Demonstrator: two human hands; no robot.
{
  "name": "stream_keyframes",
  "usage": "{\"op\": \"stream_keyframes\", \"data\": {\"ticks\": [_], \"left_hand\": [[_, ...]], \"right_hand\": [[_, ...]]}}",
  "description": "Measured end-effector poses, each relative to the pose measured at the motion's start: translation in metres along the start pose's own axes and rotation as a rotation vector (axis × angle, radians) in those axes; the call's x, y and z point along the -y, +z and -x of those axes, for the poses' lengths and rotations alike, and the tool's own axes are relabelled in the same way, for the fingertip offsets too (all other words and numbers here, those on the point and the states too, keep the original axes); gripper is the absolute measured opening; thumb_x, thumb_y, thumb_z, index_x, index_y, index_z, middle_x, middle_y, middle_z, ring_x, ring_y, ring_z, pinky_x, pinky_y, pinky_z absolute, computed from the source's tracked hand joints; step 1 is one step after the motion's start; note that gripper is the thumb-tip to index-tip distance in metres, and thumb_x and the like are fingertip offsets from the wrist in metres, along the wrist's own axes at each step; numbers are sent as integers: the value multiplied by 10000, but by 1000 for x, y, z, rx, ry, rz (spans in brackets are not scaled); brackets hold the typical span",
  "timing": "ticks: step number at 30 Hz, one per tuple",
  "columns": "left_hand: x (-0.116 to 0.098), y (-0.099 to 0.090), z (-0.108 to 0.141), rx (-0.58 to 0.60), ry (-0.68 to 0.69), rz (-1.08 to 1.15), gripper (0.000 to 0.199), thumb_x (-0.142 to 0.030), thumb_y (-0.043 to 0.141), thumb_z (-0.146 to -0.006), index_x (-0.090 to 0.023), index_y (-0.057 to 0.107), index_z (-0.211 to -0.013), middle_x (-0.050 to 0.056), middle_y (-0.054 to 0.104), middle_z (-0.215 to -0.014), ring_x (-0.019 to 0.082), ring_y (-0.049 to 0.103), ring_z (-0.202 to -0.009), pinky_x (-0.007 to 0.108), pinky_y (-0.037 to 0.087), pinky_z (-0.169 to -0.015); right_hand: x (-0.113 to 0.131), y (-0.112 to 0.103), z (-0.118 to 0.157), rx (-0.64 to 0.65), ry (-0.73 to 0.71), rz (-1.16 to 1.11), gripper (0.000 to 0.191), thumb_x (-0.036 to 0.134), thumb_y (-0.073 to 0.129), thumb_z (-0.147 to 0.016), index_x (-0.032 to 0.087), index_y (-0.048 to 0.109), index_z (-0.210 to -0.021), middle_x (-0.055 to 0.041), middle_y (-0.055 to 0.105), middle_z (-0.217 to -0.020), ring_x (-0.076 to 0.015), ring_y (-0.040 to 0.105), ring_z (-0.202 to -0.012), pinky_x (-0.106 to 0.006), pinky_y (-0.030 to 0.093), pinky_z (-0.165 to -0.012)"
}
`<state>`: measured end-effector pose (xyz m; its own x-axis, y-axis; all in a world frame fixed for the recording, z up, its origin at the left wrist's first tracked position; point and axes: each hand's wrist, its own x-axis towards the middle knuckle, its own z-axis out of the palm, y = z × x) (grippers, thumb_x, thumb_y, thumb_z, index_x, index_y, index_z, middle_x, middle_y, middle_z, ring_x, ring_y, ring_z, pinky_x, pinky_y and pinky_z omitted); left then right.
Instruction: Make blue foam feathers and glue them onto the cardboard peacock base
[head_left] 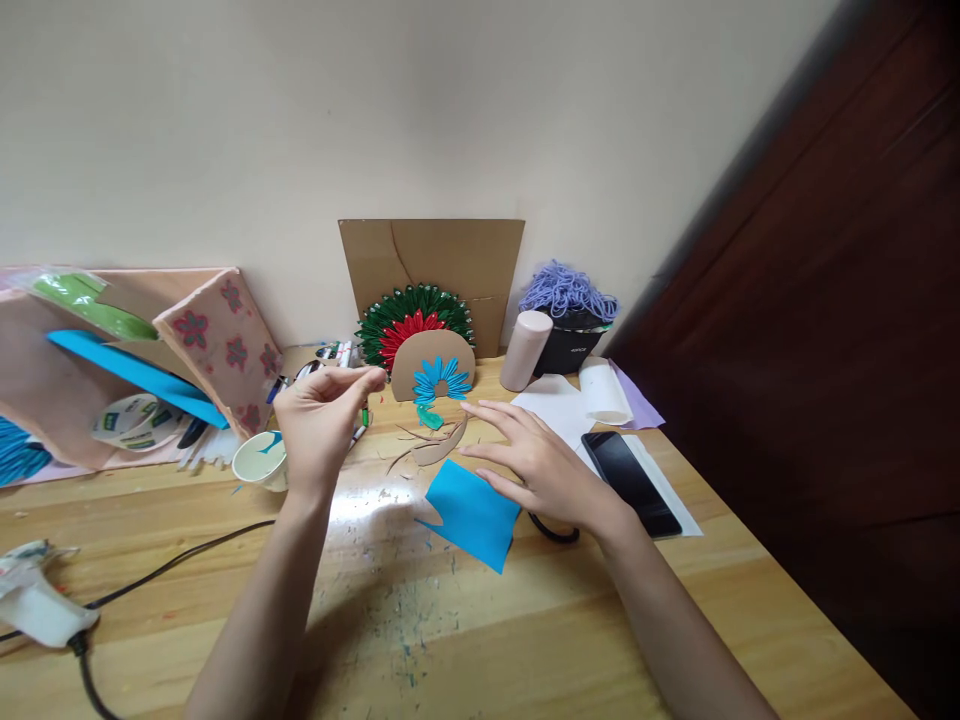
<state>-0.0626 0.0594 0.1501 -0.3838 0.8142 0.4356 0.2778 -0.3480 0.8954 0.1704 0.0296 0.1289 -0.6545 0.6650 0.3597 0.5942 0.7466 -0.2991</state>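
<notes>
My left hand is raised above the table with thumb and fingers pinched together; whatever the pinch holds, if anything, is too small to make out. My right hand is open, fingers spread toward the left, over the upper right of a blue sheet with a notched left edge. Beyond the fingertips stands a rounded cardboard piece bearing a fan of blue petals. A small green piece lies below it, near curved cardboard scraps.
Behind stand a green-and-red petal fan and a cardboard sheet. A paper cup is beside my left wrist. At left lies a glue gun with its cord. A phone, pink cylinder and purple yarn are at right.
</notes>
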Motion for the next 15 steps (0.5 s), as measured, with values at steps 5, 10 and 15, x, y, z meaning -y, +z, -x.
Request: {"op": "stream_keyframes", "data": {"ticks": [5, 10, 15], "left_hand": [[1, -29, -7, 150, -90, -139, 185, -350, 668, -679, -169, 707, -690, 35, 701, -649, 165, 651, -594, 235, 515, -551], [10, -91, -18, 106, -132, -503, 211, -396, 676, -654, -194, 712, -706, 27, 701, -645, 177, 641, -604, 234, 454, -524], [43, -102, -28, 61, -93, -715, 328, -410, 568, -756, -178, 652, -539, 32, 642, -522, 168, 592, -520, 252, 396, -509]], "right_hand": [[-4, -2, 3, 40, -2, 0, 238, 292, 479, -873, 270, 646, -1042, -39, 458, -1343, -256, 402, -1221, -508, 286, -1035], [-8, 4, 2, 120, 8, -27, 252, 290, 449, -887, 280, 631, -1062, -47, 524, -1273, -254, 454, -1173, -527, 283, -1026], [1, 17, -3, 222, 19, -67, 263, 330, 437, -893, 283, 605, -1090, -39, 575, -1206, -253, 488, -1126, -498, 347, -980]]}}
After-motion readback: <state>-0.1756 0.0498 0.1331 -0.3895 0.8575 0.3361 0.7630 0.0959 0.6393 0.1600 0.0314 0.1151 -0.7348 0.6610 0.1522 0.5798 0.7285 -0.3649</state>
